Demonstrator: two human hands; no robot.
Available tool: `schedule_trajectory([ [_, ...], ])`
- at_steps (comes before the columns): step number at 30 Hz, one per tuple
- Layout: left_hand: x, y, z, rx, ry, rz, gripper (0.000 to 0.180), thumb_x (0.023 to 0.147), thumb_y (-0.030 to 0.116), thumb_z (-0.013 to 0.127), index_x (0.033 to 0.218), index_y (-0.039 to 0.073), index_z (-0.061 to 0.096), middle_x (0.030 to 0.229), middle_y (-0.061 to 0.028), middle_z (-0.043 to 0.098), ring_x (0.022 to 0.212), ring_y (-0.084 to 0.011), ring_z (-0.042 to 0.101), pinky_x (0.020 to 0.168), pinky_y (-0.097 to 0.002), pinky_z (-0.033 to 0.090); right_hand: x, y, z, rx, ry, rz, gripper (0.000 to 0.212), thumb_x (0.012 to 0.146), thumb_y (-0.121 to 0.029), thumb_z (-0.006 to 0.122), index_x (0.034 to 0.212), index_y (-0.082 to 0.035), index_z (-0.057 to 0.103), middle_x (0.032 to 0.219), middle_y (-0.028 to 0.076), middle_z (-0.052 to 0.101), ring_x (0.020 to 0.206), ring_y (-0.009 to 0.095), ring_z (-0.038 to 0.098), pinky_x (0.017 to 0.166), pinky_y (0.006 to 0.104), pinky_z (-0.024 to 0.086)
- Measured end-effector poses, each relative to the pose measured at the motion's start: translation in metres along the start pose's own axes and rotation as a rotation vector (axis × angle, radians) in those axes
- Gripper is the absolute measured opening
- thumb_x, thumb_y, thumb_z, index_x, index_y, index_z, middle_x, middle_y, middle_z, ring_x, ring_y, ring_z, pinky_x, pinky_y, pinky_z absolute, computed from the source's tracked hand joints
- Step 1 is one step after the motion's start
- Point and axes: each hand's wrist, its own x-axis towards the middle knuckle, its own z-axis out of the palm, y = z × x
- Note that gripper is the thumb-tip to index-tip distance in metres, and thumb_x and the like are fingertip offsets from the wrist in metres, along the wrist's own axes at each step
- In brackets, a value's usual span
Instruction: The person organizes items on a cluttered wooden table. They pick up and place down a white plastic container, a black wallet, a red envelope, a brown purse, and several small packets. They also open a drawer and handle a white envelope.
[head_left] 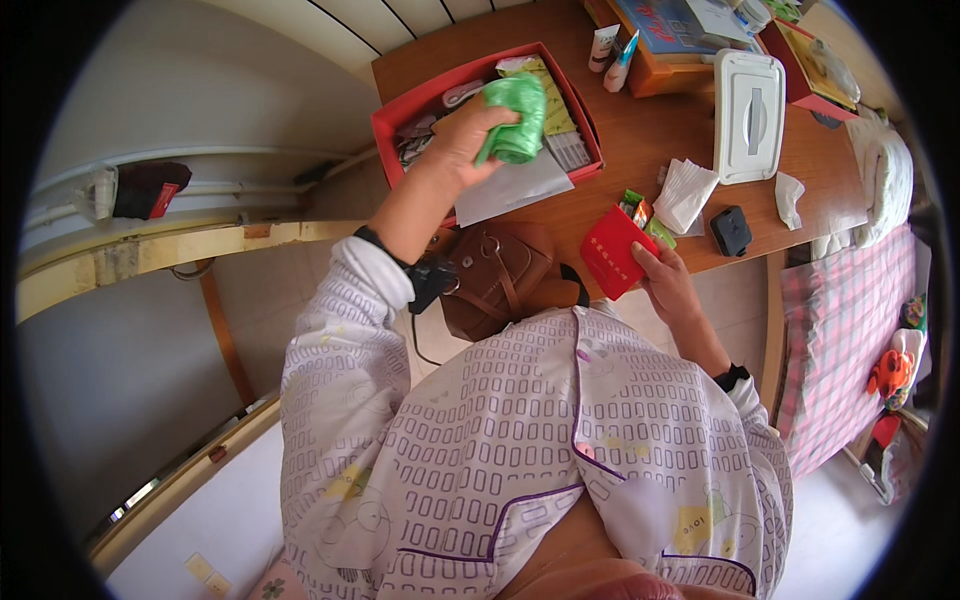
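Observation:
A shiny green roll, apparently of plastic bags (pixel 522 118), is gripped in my left hand (pixel 462 148), its fingers wrapped round it. It is over an open red box (pixel 388 150) of small items, among them yellow packets. Beneath the roll, a white sheet of paper (pixel 510 192) sticks out past the box's near side. My right hand (pixel 670 288) pinches a red envelope (pixel 612 252) with gold lettering at the table's near edge. Small colourful packets (pixel 634 207) lie just beyond the envelope, partly hidden by it.
Folded white tissue (pixel 684 196), a black box-like gadget (pixel 731 231) and a white lidded container (pixel 750 117) are on the wooden table to the right. Two tubes (pixel 603 48) stand farther back. A brown handbag (pixel 497 272) is close below the table edge. A pink checked bed (pixel 845 335) lies at right.

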Motion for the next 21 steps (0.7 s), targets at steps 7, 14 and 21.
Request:
schedule_trajectory([
  [7, 0.032, -0.012, 0.033, 0.158, 0.353, -0.156, 0.033, 0.076, 0.01, 0.072, 0.108, 0.01, 0.062, 0.098, -0.0017, 0.066, 0.09, -0.0166, 0.064, 0.082, -0.0326, 0.051, -0.003, 0.0, -0.001, -0.019, 0.027, -0.001, 0.024, 0.098, -0.02, 0.058, 0.115, -0.004, 0.054, 0.098, 0.005, 0.065, 0.083, 0.01, 0.062, 0.071, 0.0245, 0.051],
  [14, 0.023, -0.007, 0.038, 0.112, 0.282, -0.109, 0.035, 0.076, 0.011, 0.073, 0.109, 0.011, 0.062, 0.101, -0.0012, 0.067, 0.092, -0.0152, 0.064, 0.084, -0.0327, 0.05, -0.002, 0.002, -0.002, 0.012, 0.034, -0.004, 0.023, 0.098, -0.02, 0.059, 0.114, -0.003, 0.054, 0.097, 0.006, 0.065, 0.081, 0.011, 0.062, 0.07, 0.0251, 0.051],
  [21, 0.027, -0.007, 0.036, 0.157, 0.33, -0.087, 0.038, 0.077, 0.014, 0.071, 0.112, 0.009, 0.06, 0.101, -0.0038, 0.065, 0.092, -0.0179, 0.063, 0.082, -0.0345, 0.051, -0.003, -0.001, -0.005, -0.012, 0.015, 0.001, 0.026, 0.098, -0.019, 0.058, 0.117, -0.002, 0.054, 0.103, 0.008, 0.065, 0.087, 0.013, 0.064, 0.074, 0.0266, 0.052],
])
